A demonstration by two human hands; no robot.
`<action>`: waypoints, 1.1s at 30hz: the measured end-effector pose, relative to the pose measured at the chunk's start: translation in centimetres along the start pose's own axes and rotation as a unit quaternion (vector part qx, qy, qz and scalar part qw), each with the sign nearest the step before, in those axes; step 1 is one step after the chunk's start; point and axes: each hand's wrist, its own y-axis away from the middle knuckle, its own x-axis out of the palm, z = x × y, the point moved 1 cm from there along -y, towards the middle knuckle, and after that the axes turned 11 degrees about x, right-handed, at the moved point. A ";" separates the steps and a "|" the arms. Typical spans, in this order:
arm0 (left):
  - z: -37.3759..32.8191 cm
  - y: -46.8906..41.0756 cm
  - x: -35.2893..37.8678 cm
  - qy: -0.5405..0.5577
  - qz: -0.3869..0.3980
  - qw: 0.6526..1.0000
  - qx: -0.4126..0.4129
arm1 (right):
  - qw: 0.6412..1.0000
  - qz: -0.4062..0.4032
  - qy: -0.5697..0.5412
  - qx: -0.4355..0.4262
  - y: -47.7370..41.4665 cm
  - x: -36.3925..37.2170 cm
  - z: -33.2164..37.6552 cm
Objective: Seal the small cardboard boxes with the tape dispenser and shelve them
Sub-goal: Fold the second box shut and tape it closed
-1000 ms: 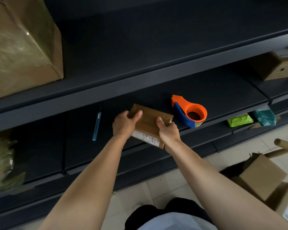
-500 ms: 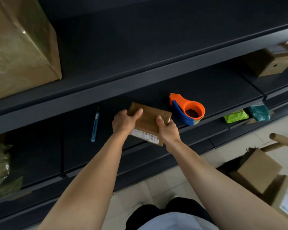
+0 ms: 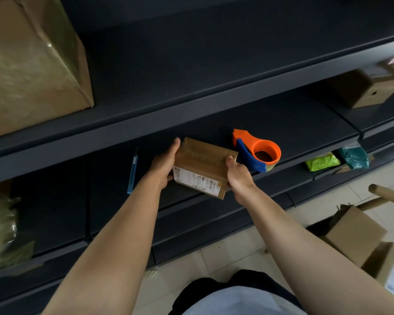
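A small flat cardboard box [image 3: 203, 161] with shiny tape over its top and a white label on its near side is held just over the front of the dark middle shelf [image 3: 282, 123]. My left hand [image 3: 165, 162] grips its left end, thumb along the far corner. My right hand [image 3: 238, 176] grips its right end, thumb on top. The orange and blue tape dispenser [image 3: 257, 151] lies on the shelf just right of the box, untouched.
A blue utility knife [image 3: 132, 172] lies on the shelf to the left. A large taped carton [image 3: 32, 64] fills the upper shelf's left end. Another box [image 3: 369, 89] sits at the right. More cardboard boxes [image 3: 355, 235] and a wooden handle [image 3: 387, 194] are on the tiled floor.
The box has tilted so its labelled side faces me more, and my left thumb has slid along its far left corner. The view shifted slightly.
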 end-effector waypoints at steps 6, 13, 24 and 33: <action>0.5 -0.1 -0.5 0.081 -0.049 0.994 0.049 | 0.983 0.037 -0.145 0.102 0.7 -0.2 1.2; 2.1 1.8 1.2 0.116 0.093 0.983 0.110 | 0.963 0.069 -0.178 0.189 1.0 -0.6 0.3; 4.4 2.9 4.3 -0.187 0.112 0.967 0.135 | 0.961 -0.052 0.254 -0.102 -2.0 -2.5 -2.9; 5.2 4.1 6.9 -0.167 -0.017 0.967 0.193 | 0.972 0.056 0.097 -0.207 -2.3 -3.9 -3.6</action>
